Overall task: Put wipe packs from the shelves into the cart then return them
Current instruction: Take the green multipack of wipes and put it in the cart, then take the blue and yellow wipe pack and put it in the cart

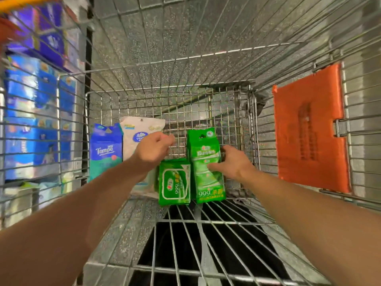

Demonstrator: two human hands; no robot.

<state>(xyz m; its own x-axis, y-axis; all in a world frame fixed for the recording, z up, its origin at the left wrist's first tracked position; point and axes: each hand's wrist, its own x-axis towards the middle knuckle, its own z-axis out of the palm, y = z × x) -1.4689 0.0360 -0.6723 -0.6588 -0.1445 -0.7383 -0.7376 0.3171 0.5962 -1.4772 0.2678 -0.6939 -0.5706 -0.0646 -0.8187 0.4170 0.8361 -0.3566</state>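
Several wipe packs lean against the far end of the wire cart [206, 219]. A tall green pack [204, 149] stands at the right, and my right hand [233, 164] grips its right side with the thumb across the front. A smaller green pack [174, 182] lies beside it. My left hand [153, 147] hovers above the small green pack with fingers curled and nothing in them. A white pack [134, 129] and a blue Tempo pack [105, 149] stand to the left, partly behind my left forearm.
The cart's wire walls rise on all sides. An orange plastic flap [309, 129] hangs on the right wall. Through the left wall, shelves with blue and purple tissue packs [31, 104] are visible. Speckled floor shows beneath the cart.
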